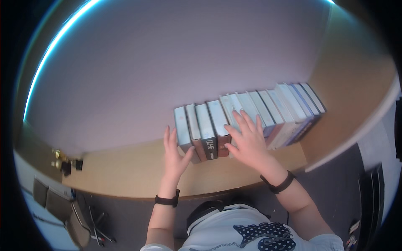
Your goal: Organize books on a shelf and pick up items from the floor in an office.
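A row of upright books stands on a wooden shelf (125,169), spines towards me, running to the shelf's right side wall. My left hand (176,153) is at the row's left end, its fingers along the outer side of the grey-spined end book (183,125) and its thumb near the spine's top edge. My right hand (249,138) is spread over the middle of the row, fingertips on or just above the book tops. Beside its thumb stands a thick book with a red-brown spine (223,147). Left of that is a black-spined book (211,149). Whether the right hand presses on any book cannot be told.
Small gold and black objects (64,163) stand at the shelf's far left. The shelf's wooden side wall (348,103) rises at the right. A light strip (59,34) edges the back wall. An office chair (62,204) is at lower left, and a black object (372,194) at lower right.
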Demonstrator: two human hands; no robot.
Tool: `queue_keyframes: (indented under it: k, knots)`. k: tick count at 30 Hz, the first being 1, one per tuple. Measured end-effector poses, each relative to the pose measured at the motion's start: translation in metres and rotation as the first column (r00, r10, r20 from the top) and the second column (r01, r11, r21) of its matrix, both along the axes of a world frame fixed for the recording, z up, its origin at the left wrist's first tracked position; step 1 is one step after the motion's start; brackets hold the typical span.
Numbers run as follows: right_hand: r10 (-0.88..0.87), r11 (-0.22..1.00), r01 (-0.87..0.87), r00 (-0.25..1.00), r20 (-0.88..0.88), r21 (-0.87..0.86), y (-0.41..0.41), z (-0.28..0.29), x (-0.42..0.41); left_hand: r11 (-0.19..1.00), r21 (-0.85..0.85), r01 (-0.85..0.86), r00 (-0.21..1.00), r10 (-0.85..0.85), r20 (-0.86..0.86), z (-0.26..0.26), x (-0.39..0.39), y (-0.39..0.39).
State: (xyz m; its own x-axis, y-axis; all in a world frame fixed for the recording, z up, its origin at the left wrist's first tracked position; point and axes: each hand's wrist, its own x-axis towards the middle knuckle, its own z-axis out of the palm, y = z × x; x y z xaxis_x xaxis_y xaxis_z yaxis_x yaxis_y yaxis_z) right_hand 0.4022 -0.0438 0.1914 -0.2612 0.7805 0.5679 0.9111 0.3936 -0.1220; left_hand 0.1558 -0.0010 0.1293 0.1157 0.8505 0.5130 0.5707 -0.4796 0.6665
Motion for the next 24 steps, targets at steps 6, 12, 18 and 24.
queue_keyframes:
  k: [6,12,18,24]
  knots:
    - [0.198,0.980,-0.197,0.980,0.023,-0.035,0.017,0.010,0.013,0.973,0.103,-0.208,0.974,0.215,-0.064,0.005,0.019,-0.043]
    - [0.427,0.904,-0.424,0.903,0.044,-0.062,0.022,0.021,0.004,0.932,0.095,-0.351,0.924,0.361,-0.124,0.018,0.018,-0.102]
    - [0.610,0.790,-0.606,0.793,0.009,-0.095,0.016,0.020,-0.017,0.882,-0.090,-0.462,0.882,0.446,-0.150,0.007,0.025,-0.189]
    - [0.755,0.650,-0.746,0.656,0.007,-0.144,0.000,0.016,-0.063,0.734,-0.253,-0.630,0.772,0.626,-0.109,-0.006,0.011,-0.278]
